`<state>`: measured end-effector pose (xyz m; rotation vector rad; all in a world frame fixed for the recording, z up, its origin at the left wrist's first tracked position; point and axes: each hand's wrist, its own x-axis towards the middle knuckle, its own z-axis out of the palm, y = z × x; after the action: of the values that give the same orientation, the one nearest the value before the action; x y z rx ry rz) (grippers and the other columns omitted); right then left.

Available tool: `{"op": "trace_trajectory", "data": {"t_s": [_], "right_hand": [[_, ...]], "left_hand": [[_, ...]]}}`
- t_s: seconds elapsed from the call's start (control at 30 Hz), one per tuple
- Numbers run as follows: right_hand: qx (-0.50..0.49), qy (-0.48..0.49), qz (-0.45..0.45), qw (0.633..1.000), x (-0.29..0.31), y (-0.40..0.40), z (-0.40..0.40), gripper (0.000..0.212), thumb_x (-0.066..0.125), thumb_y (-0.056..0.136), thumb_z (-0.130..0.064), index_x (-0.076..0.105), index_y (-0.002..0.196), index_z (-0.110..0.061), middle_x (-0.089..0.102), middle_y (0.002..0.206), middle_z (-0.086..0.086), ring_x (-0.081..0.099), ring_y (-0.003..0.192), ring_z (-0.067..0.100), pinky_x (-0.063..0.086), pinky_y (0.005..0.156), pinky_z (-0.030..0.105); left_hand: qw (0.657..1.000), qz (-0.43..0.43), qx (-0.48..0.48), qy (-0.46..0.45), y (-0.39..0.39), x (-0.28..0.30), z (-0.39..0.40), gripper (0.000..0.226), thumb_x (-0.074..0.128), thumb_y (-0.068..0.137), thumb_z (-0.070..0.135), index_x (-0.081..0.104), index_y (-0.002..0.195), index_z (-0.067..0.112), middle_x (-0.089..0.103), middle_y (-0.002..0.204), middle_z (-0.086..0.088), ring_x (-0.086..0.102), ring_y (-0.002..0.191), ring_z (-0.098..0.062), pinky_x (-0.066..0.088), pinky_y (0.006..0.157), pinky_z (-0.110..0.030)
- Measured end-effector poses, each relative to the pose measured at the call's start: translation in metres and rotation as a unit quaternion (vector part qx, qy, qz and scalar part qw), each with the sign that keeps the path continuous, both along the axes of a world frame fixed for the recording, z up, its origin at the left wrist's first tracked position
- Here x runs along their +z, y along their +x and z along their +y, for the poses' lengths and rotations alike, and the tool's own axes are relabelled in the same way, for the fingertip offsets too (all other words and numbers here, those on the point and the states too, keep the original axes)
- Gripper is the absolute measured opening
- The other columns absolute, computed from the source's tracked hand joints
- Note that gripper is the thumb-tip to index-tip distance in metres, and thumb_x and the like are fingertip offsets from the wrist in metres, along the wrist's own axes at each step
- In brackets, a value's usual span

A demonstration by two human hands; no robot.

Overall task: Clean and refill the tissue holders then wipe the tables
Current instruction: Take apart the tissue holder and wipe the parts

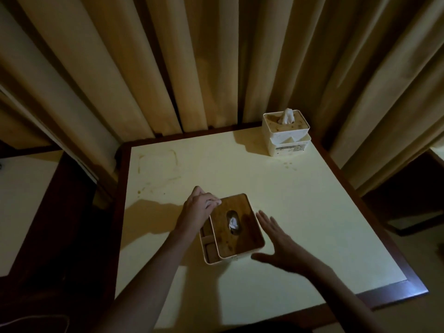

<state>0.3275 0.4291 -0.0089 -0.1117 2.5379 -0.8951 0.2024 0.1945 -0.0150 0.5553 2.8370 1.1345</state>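
Observation:
A cream tissue holder (211,257) with a brown wooden lid (245,224) stands near the middle of the cream table (300,212). White tissue shows in the lid's oval slot. Side compartments run along the holder's left side. My left hand (198,207) has its fingers curled at the holder's far left corner, pinching something small and white. To the right of the holder, my right hand (280,243) is flat with straight fingers, close to its right wall. A second white tissue holder (286,138), with tissue sticking up, stands at the table's far right corner.
Brownish stains and a ring mark (156,169) lie on the table's far left part. Beige curtains (216,63) hang right behind the table. The table has a dark wooden border (394,292). Another cream table (21,200) stands to the left across a dark gap.

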Motion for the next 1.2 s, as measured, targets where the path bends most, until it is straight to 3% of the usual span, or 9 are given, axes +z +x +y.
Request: {"op": "trace_trajectory", "data": {"t_s": [0.27, 0.4, 0.5, 0.6, 0.7, 0.83, 0.97, 1.1, 1.2], "right_hand": [[0.121, 0.112, 0.043, 0.985, -0.004, -0.035, 0.017, 0.121, 0.043, 0.058, -0.086, -0.016, 0.147, -0.031, -0.018, 0.152, -0.02, -0.019, 0.144, 0.012, 0.007, 0.118, 0.043], [0.159, 0.202, 0.09, 0.962, -0.002, -0.034, 0.019, 0.12, 0.025, 0.058, -0.094, -0.011, 0.151, -0.027, -0.016, 0.154, -0.016, -0.016, 0.146, 0.017, 0.007, 0.118, 0.041], [0.211, 0.252, 0.127, 0.936, 0.007, -0.041, 0.021, 0.119, 0.011, 0.064, -0.094, 0.014, 0.153, -0.016, 0.011, 0.159, -0.003, 0.011, 0.147, 0.026, 0.026, 0.113, 0.047], [0.225, 0.291, 0.131, 0.92, 0.007, -0.049, 0.022, 0.115, 0.008, 0.069, -0.092, 0.043, 0.142, -0.009, 0.043, 0.148, 0.005, 0.038, 0.137, 0.033, 0.043, 0.1, 0.048], [0.236, 0.281, 0.134, 0.92, 0.005, -0.049, 0.021, 0.12, 0.007, 0.064, -0.094, 0.033, 0.148, -0.011, 0.033, 0.154, 0.003, 0.024, 0.143, 0.033, 0.034, 0.107, 0.049], [0.219, 0.295, 0.145, 0.919, 0.004, -0.047, 0.02, 0.116, 0.008, 0.067, -0.093, 0.041, 0.144, -0.013, 0.04, 0.15, 0.003, 0.032, 0.139, 0.035, 0.041, 0.101, 0.049], [0.249, 0.278, 0.146, 0.916, 0.006, -0.053, 0.019, 0.122, 0.021, 0.059, -0.093, 0.029, 0.15, -0.011, 0.02, 0.159, 0.002, 0.006, 0.146, 0.033, 0.023, 0.113, 0.051], [0.251, 0.284, 0.133, 0.916, 0.009, -0.056, 0.017, 0.118, 0.038, 0.06, -0.085, 0.016, 0.152, -0.014, 0.007, 0.161, -0.004, -0.003, 0.148, 0.028, 0.011, 0.118, 0.045], [0.24, 0.278, 0.119, 0.922, 0.011, -0.056, 0.017, 0.119, 0.039, 0.06, -0.083, 0.012, 0.153, -0.015, 0.003, 0.161, -0.004, -0.004, 0.148, 0.026, 0.007, 0.119, 0.043]], "left_hand": [[1.0, 0.003, -0.002, -0.005, 0.015, -0.005, 0.001, 0.021, 0.066, 0.087, 0.009, 0.074, 0.103, 0.02, 0.045, 0.09, 0.004, 0.054, 0.085, -0.002, 0.041, 0.071, -0.004], [0.999, -0.008, -0.039, -0.006, 0.038, -0.008, -0.002, 0.022, 0.068, 0.086, 0.011, 0.074, 0.102, 0.024, 0.044, 0.088, 0.005, 0.055, 0.083, -0.009, 0.05, 0.07, -0.023], [0.997, -0.018, -0.071, -0.004, 0.063, -0.009, -0.004, 0.024, 0.068, 0.085, 0.013, 0.074, 0.103, 0.028, 0.042, 0.085, 0.01, 0.05, 0.075, -0.001, 0.046, 0.064, -0.018], [0.993, -0.045, -0.109, -0.005, 0.085, -0.009, -0.008, 0.024, 0.065, 0.088, 0.019, 0.071, 0.108, 0.031, 0.045, 0.088, 0.013, 0.051, 0.077, 0.001, 0.046, 0.062, -0.017], [0.992, -0.052, -0.118, -0.013, 0.083, -0.009, -0.008, 0.021, 0.064, 0.089, 0.022, 0.071, 0.107, 0.032, 0.045, 0.087, 0.014, 0.049, 0.075, 0.003, 0.043, 0.061, -0.012], [0.999, -0.02, -0.027, -0.022, 0.036, -0.012, 0.002, 0.016, 0.065, 0.088, 0.023, 0.073, 0.1, 0.031, 0.053, 0.093, 0.002, 0.059, 0.078, -0.011, 0.054, 0.067, -0.035], [0.996, 0.033, 0.073, -0.023, 0.011, -0.009, 0.013, 0.014, 0.068, 0.086, 0.029, 0.075, 0.098, 0.025, 0.051, 0.088, 0.005, 0.058, 0.071, -0.011, 0.053, 0.056, -0.029], [0.998, 0.042, 0.03, -0.035, 0.037, -0.01, 0.009, 0.015, 0.069, 0.086, 0.026, 0.073, 0.1, 0.029, 0.049, 0.086, 0.007, 0.056, 0.069, -0.008, 0.047, 0.05, -0.021], [0.999, -0.002, -0.037, -0.027, 0.078, -0.013, -0.001, 0.02, 0.065, 0.088, 0.026, 0.071, 0.105, 0.034, 0.048, 0.09, 0.013, 0.057, 0.074, -0.001, 0.054, 0.059, -0.022]]}}
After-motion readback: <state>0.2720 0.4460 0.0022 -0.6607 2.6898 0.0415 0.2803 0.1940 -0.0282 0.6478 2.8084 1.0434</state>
